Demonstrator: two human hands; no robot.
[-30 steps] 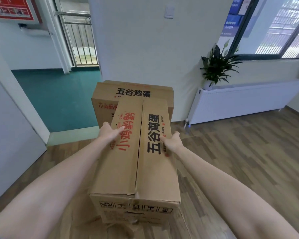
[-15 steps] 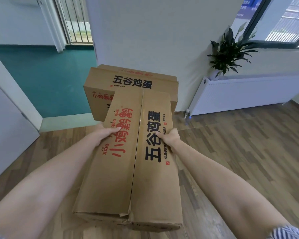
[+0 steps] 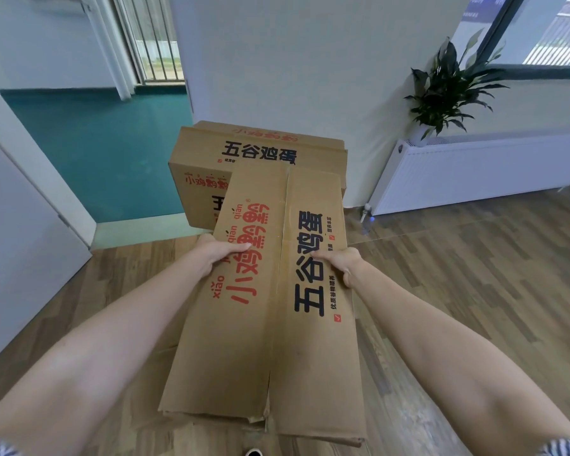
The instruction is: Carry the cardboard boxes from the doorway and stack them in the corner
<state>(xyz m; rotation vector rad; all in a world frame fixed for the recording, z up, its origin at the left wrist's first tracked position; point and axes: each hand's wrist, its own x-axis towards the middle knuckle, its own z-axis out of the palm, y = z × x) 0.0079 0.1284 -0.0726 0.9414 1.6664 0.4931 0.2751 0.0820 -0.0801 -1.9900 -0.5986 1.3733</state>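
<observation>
I hold a long brown cardboard box [image 3: 270,324] with red and black printed characters, lifted off the floor in front of me. My left hand [image 3: 216,251] grips its left edge, thumb on the top flap. My right hand [image 3: 341,263] grips its right edge, thumb on top, fingers curled under. Beyond it, another printed cardboard box [image 3: 211,169] stands on the floor by the doorway, against the white wall; a further box edge shows behind it. The lower sides of the held box are hidden.
An open doorway with teal floor [image 3: 106,153] lies to the left. A white radiator [image 3: 474,169] with a potted plant [image 3: 448,83] on it runs along the right wall. Wooden floor [image 3: 474,274] stretches to the right. A flat cardboard piece lies under the held box.
The held box has risen and come closer to me, its near end now hiding the stack below. Both hands kept their grip on its edges.
</observation>
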